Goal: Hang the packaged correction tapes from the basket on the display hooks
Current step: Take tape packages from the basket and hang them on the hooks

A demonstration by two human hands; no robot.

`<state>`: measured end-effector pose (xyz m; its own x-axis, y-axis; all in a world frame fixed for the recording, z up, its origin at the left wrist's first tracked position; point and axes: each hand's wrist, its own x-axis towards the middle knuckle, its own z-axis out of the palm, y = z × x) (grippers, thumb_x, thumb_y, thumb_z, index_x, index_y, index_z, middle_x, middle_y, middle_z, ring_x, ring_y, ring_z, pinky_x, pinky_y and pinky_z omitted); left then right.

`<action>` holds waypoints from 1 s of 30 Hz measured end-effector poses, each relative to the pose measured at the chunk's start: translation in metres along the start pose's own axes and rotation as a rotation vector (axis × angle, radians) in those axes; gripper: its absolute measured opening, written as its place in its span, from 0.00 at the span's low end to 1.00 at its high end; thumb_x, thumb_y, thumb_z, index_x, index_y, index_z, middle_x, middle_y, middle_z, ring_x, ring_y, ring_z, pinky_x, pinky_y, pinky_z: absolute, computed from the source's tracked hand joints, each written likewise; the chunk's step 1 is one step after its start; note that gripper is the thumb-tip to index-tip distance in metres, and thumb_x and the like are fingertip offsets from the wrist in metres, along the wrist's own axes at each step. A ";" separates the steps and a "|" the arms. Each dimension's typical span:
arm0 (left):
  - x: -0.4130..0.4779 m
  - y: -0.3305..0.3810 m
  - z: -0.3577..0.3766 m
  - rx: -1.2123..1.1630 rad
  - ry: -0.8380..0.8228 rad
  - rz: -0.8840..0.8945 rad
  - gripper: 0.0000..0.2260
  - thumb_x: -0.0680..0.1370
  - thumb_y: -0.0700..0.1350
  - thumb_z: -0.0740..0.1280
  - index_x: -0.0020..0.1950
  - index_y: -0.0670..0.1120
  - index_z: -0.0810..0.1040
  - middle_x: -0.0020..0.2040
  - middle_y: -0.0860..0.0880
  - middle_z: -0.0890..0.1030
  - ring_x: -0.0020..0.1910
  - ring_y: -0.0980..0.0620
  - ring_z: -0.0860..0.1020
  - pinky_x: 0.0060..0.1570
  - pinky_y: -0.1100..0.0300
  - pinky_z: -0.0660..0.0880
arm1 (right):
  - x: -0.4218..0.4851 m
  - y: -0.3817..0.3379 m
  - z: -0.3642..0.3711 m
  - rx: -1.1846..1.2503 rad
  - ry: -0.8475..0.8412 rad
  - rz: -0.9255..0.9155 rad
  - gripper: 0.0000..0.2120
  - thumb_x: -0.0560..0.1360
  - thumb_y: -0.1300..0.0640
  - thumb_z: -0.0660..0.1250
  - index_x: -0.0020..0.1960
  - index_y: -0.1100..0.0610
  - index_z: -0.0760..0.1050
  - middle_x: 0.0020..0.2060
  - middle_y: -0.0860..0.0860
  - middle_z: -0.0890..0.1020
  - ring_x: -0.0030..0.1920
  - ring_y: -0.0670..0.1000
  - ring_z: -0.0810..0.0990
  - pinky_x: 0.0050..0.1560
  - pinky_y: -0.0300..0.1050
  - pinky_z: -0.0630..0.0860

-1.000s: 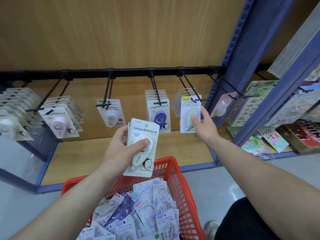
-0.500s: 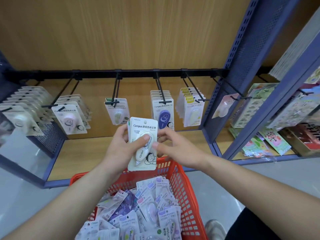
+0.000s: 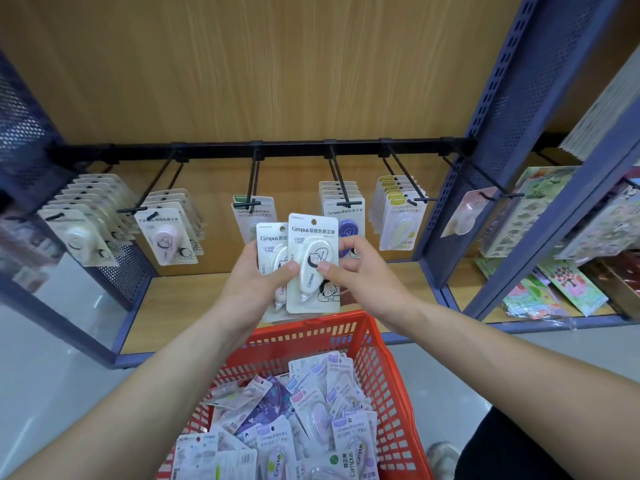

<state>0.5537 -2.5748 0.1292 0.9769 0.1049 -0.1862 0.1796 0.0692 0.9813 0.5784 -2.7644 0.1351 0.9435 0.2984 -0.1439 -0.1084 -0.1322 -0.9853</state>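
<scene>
Two white packaged correction tapes are held up in front of the display. My left hand [image 3: 256, 282] grips the rear pack [image 3: 270, 252], thumb on its front. My right hand [image 3: 360, 275] pinches the front pack [image 3: 313, 258] at its right side, and the left thumb touches it too. Below them a red basket [image 3: 388, 375] holds several more packs [image 3: 301, 420]. Behind, black display hooks [image 3: 341, 181] on a black rail [image 3: 287, 148] carry rows of hung packs, white at far left [image 3: 79, 233], pink [image 3: 166, 235], purple [image 3: 346, 220] and yellow [image 3: 401, 223].
A blue perforated post [image 3: 498, 133] bounds the bay on the right; beyond it hang sticker sheets [image 3: 540, 216] and lie colourful packets [image 3: 561, 285]. A blue mesh panel [image 3: 20, 133] closes the left side. The wooden shelf floor [image 3: 194, 306] sits under the hooks.
My right hand left the yellow pack on its hook and came back to the packs in my left hand. It has slid the front pack rightwards, so two packs now show.
</scene>
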 end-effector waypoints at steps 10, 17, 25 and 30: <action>-0.028 0.029 -0.043 -0.036 0.057 0.071 0.27 0.76 0.39 0.75 0.73 0.49 0.71 0.60 0.50 0.85 0.59 0.48 0.84 0.62 0.42 0.78 | -0.005 -0.029 0.036 -0.053 0.073 -0.141 0.12 0.76 0.52 0.74 0.52 0.59 0.76 0.39 0.59 0.86 0.34 0.52 0.83 0.31 0.45 0.76; -0.067 0.028 -0.100 -0.013 0.203 0.071 0.20 0.76 0.37 0.74 0.66 0.47 0.76 0.56 0.52 0.87 0.54 0.51 0.86 0.55 0.47 0.82 | -0.017 -0.030 0.088 -0.054 0.032 -0.138 0.10 0.79 0.55 0.71 0.55 0.58 0.73 0.43 0.52 0.88 0.45 0.53 0.87 0.49 0.50 0.82; -0.103 0.016 -0.196 -0.011 0.389 0.021 0.19 0.75 0.37 0.75 0.65 0.46 0.77 0.55 0.48 0.87 0.51 0.45 0.86 0.53 0.42 0.82 | 0.017 -0.021 0.189 -0.102 0.009 -0.103 0.07 0.80 0.53 0.69 0.54 0.52 0.73 0.43 0.47 0.88 0.46 0.50 0.87 0.52 0.54 0.82; -0.123 0.005 -0.248 -0.032 0.455 0.003 0.16 0.76 0.36 0.74 0.62 0.46 0.79 0.54 0.47 0.87 0.49 0.44 0.87 0.47 0.47 0.84 | 0.067 -0.022 0.262 -0.172 -0.069 -0.123 0.07 0.80 0.53 0.70 0.52 0.52 0.72 0.49 0.48 0.86 0.48 0.48 0.85 0.54 0.55 0.81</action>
<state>0.4054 -2.3412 0.1446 0.8258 0.5300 -0.1925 0.1658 0.0980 0.9813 0.5617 -2.4939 0.1225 0.9222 0.3852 -0.0349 0.0671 -0.2483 -0.9664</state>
